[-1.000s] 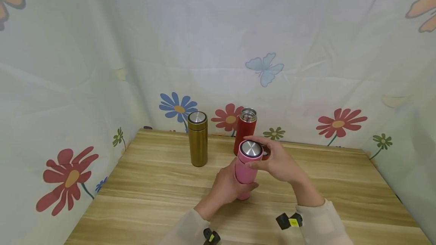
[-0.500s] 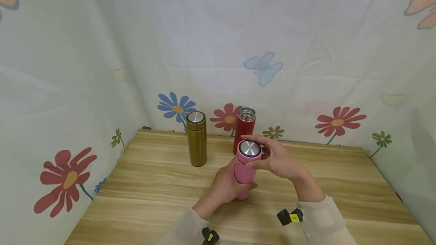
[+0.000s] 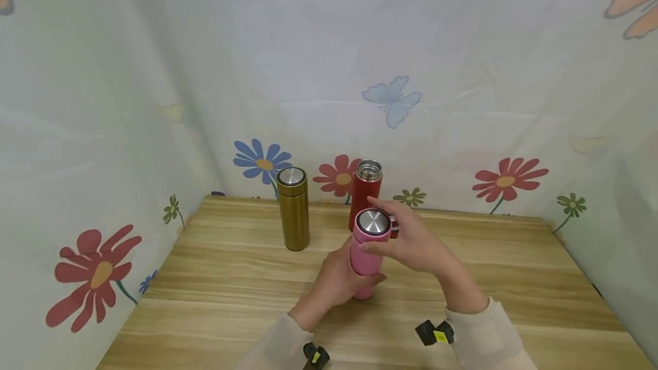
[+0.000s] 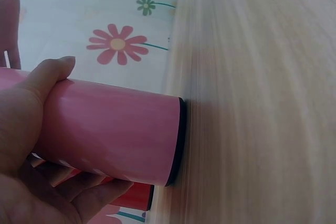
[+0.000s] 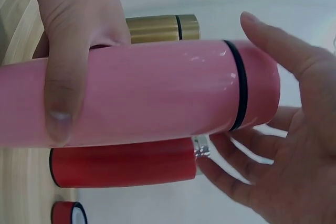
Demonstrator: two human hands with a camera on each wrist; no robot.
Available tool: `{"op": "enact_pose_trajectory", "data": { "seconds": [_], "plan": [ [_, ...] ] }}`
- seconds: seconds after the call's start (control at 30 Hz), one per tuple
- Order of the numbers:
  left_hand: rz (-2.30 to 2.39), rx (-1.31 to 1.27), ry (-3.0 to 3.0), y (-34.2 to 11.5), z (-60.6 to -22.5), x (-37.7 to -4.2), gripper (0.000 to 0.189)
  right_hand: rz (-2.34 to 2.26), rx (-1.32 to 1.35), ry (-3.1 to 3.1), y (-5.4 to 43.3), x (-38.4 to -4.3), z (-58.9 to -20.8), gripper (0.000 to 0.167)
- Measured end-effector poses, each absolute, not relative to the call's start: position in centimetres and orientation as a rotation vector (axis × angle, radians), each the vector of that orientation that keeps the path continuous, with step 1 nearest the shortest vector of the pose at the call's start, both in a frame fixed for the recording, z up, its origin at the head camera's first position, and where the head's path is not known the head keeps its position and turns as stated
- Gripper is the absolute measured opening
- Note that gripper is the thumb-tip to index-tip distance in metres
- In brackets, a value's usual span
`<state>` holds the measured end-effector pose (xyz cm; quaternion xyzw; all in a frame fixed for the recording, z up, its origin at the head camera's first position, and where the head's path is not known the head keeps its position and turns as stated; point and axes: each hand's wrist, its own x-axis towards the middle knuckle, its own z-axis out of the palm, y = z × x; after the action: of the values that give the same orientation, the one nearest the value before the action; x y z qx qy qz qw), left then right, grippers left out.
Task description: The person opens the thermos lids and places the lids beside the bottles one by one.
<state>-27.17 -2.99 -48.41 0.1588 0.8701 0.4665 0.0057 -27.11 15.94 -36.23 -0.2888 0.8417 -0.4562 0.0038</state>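
Note:
A pink thermos bottle (image 3: 366,258) stands upright with its pink, steel-topped lid (image 3: 373,222) on. My left hand (image 3: 336,278) grips its lower body; in the left wrist view the left fingers and thumb curl round it, and the black base (image 4: 177,142) is at the tabletop. My right hand (image 3: 411,241) is spread around the lid. In the right wrist view the right thumb (image 5: 273,38) is a little apart from the lid, and the other fingers are loosely bent behind it. Whether those fingers touch the lid cannot be seen.
Behind the pink bottle stands a red thermos (image 3: 364,190) without its lid, its steel mouth showing. A small red lid (image 5: 63,212) lies beside it, mostly hidden by the right hand. A gold thermos (image 3: 295,210) with its lid on is at left. Flowered cloth (image 3: 437,130) borders the wooden table (image 3: 221,278).
My right hand's fingers have loosened and spread slightly from the lid. The left hand keeps its grip on the pink thermos. The whole head view has shifted slightly.

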Motion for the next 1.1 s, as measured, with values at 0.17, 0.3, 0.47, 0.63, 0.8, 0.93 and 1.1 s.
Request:
{"op": "enact_pose_trajectory", "data": {
  "seconds": [0.17, 0.3, 0.47, 0.63, 0.8, 0.93, 1.1],
  "plan": [
    [1.430, 0.476, 2.727, -2.9, -48.1, -27.0, 0.084, -1.317, -0.825, 2.804, 15.3, -26.3, -35.5, 0.089],
    [1.425, 0.470, 2.726, -2.9, -48.1, -27.1, 0.085, -1.154, -0.733, 2.989, 14.6, -25.7, -35.3, 0.087],
    [1.425, 0.445, 2.722, -2.8, -48.2, -27.1, 0.086, -1.022, -0.634, 3.151, 13.6, -25.0, -35.3, 0.086],
    [1.400, 0.412, 2.716, -2.8, -48.2, -27.1, 0.088, -0.986, -0.502, 3.257, 12.7, -24.2, -35.3, 0.082],
    [1.352, 0.410, 2.747, -2.9, -48.2, -27.1, 0.087, -0.907, -0.426, 3.341, 12.0, -23.8, -35.3, 0.084],
    [1.339, 0.420, 2.758, -2.9, -48.2, -27.2, 0.085, -0.880, -0.398, 3.372, 11.7, -23.6, -35.3, 0.086],
    [1.329, 0.431, 2.769, -2.9, -48.3, -27.2, 0.084, -0.897, -0.392, 3.389, 11.5, -23.5, -35.5, 0.083]
  ]
}}
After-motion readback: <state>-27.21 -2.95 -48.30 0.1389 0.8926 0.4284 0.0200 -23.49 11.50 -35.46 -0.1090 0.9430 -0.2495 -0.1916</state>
